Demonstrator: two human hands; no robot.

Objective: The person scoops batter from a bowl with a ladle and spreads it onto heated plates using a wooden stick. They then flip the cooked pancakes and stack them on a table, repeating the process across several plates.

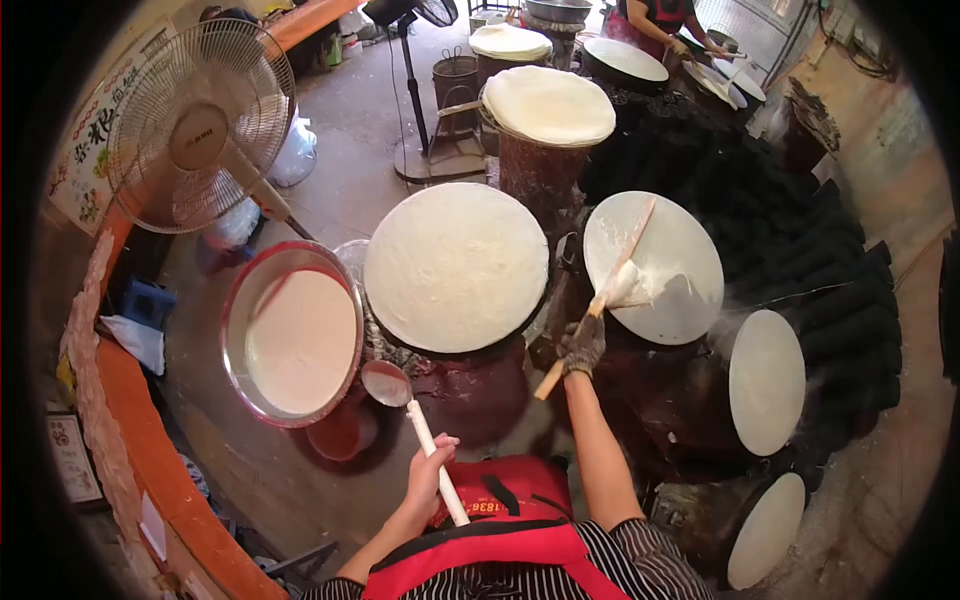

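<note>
A gloved right hand closes its fingers around the lower part of a long wooden spreader, whose handle end juts out below the fist toward 7 o'clock while the blade runs up toward 1 o'clock across a round griddle. A wet lump of white batter sits against the blade just above the glove, at the griddle's 8 o'clock edge, and a thin film already covers much of the plate. The bare left hand wraps the white handle of a metal ladle; its fingers are curled shut on the handle, and the bowl lies well above the hand at 11 o'clock, just below and right of the rim of a wide steel basin of batter.

The work in hand looks like the spreading stage: batter is down and is being drawn thin over the hot plate. The next move would seem to call for an even sweep of the blade round the griddle, with light pressure so the film does not tear.

At 10 o'clock from the spreader a finished pale crepe covers the neighbouring griddle. Two more griddles stand at 4 o'clock. Beyond, at 12 o'clock, a stack of cooked crepes rests on a drum, and a standing fan faces the station from 10 o'clock. Another person works at the far end.
</note>
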